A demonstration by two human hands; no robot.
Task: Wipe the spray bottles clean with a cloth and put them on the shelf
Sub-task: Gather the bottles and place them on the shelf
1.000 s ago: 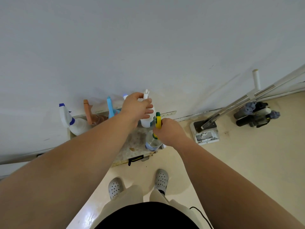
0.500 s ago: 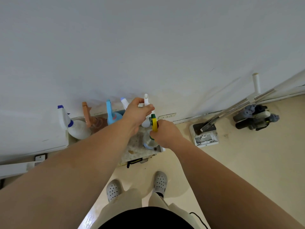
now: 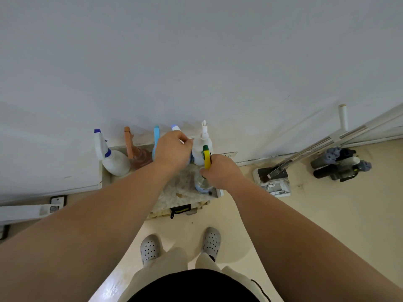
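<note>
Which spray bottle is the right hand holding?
The clear bottle with the yellow-and-green trigger, gripped at its neck by the right hand. It stands in front; the others line the wall.

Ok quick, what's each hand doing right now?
Left hand: grips the blue-capped bottle.
Right hand: grips the yellow-trigger bottle.

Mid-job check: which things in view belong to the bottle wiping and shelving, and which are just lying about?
Job: left hand on the blue-capped bottle; right hand gripping the yellow-trigger bottle; white bottle; purple-nozzle bottle; brown bottle; shelf.
Lying about: mop, dark rollers.
</note>
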